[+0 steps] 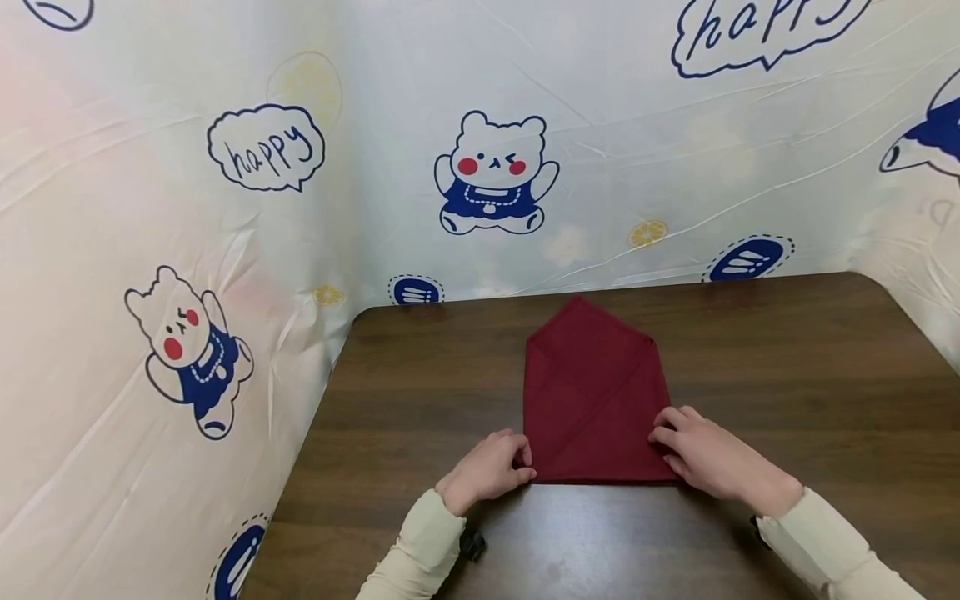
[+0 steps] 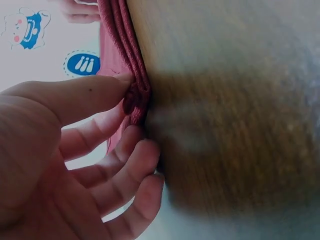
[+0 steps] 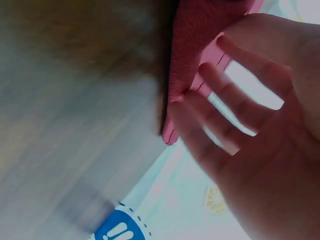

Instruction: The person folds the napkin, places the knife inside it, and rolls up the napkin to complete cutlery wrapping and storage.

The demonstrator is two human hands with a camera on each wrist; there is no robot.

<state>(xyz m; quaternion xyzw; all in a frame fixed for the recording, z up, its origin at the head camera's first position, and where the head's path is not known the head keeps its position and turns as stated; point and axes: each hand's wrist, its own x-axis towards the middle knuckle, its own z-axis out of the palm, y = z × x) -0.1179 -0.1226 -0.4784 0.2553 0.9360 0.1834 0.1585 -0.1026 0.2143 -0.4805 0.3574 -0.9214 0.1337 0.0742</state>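
A dark red cloth (image 1: 592,400), folded into a house shape with its point toward the back, lies flat on the brown wooden table. At its near left corner, my left hand (image 1: 487,467) pinches the layered edge between thumb and index finger; the left wrist view shows the stacked folds (image 2: 131,50) there. My right hand (image 1: 708,450) is beside the lower right edge, its fingers loosely bent and touching the cloth. In the right wrist view the fingers of that hand (image 3: 270,145) are spread apart along the cloth's side (image 3: 190,45), not wrapped round it.
The brown wooden table (image 1: 420,375) extends on both sides of the cloth. Behind it and to the left hangs a pale curtain (image 1: 375,167) printed with bears and "happy" bubbles. A small black object (image 1: 472,543) shows by the left sleeve cuff.
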